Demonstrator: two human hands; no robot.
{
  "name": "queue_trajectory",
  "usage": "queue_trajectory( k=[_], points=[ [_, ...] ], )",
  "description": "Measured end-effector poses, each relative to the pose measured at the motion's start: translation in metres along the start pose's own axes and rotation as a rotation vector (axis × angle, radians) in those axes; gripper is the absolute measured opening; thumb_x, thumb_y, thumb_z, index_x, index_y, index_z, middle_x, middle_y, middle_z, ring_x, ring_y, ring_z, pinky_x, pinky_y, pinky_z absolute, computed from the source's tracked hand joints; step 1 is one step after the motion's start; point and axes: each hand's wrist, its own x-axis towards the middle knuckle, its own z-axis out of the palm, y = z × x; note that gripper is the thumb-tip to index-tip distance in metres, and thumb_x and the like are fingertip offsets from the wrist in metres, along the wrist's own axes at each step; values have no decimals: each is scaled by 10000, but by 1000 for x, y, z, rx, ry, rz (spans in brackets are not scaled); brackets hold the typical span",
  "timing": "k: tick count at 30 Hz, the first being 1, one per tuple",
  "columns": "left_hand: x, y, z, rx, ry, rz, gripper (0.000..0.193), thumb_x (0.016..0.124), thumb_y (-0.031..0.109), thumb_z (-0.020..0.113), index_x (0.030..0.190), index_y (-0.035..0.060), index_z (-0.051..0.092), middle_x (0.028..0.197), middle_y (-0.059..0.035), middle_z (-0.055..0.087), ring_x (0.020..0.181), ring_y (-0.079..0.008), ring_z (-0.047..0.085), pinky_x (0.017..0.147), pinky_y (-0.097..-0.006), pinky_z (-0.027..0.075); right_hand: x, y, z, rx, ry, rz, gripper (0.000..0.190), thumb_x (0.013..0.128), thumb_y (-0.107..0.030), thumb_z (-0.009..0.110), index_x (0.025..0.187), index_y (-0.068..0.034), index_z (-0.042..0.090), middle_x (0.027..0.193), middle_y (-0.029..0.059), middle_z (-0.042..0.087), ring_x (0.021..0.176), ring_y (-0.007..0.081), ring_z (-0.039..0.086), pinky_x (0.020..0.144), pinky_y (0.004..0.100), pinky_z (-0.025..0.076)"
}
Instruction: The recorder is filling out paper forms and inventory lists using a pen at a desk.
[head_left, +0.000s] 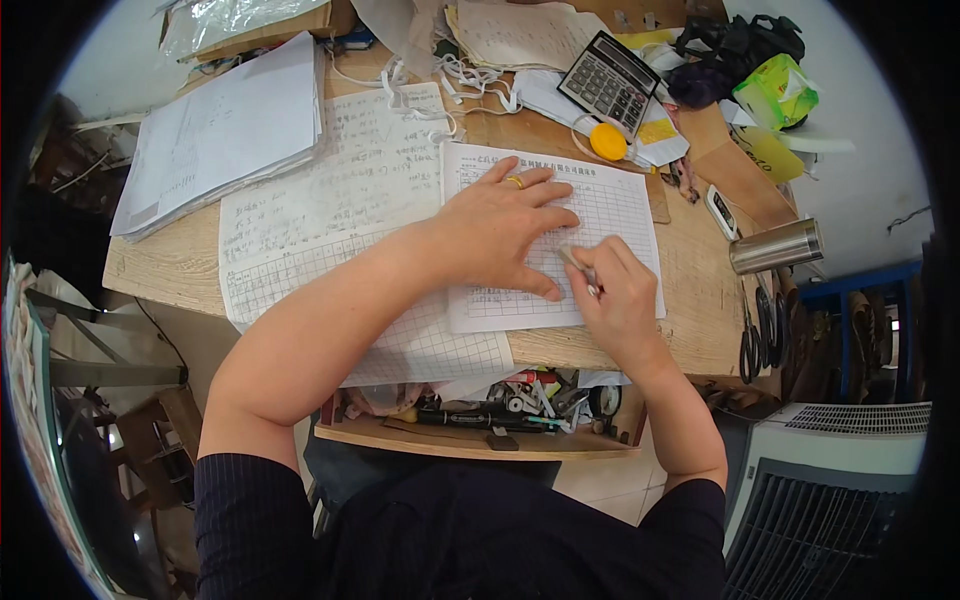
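Note:
My left hand (501, 225) lies spread on a printed grid form (615, 202), pressing it to the desk. A yellow ring sits on one of its fingers. Close to its thumb, my right hand (619, 292) pinches a small greyish eraser (568, 257) against the form. The end of a thin, pen-like thing (593, 290) pokes out between the right fingers; most of it is hidden. Handwriting fills some cells of the form. Beneath and to the left lies a larger handwritten sheet (300, 202) with a grid on its lower half.
A thick paper stack (225, 127) lies at left. A calculator (611, 82), a yellow round tape measure (607, 141) and white cords (472, 82) lie beyond the form. A steel flask (776, 246) and black-handled scissors (750, 345) are at right. Below the desk edge, an open drawer (480, 442) holds clutter.

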Motion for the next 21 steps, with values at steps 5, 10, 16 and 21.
queue_trajectory(
  k=[5,10,16,21],
  points=[
    [0,2,-3,-1,-4,4,797,756,590,807,1371,122,615,1555,-143,485,1494,-346,372,1254,-551,220,5,1,2,-1,2,10,184,803,21,746,954,-19,647,828,116,577,677,304,627,589,407,498],
    [-1,1,1,-5,5,11,803,755,598,804,1369,116,618,1551,-148,492,1489,-350,380,1254,-551,221,-3,0,-2,-16,-5,-26,187,800,33,744,951,-17,646,826,115,576,679,309,626,589,407,498],
    [0,0,0,-4,6,17,812,756,605,801,1373,111,614,1552,-150,491,1491,-350,378,1253,-550,224,5,3,1,-5,22,-45,206,797,41,745,977,-17,663,827,113,574,677,302,626,579,402,498],
    [2,3,-1,-5,-6,16,817,757,607,800,1378,112,610,1551,-150,493,1491,-351,378,1252,-550,225,-6,3,-6,-31,10,-40,205,797,43,743,978,-16,666,832,115,565,678,297,621,578,401,495]
  ],
)
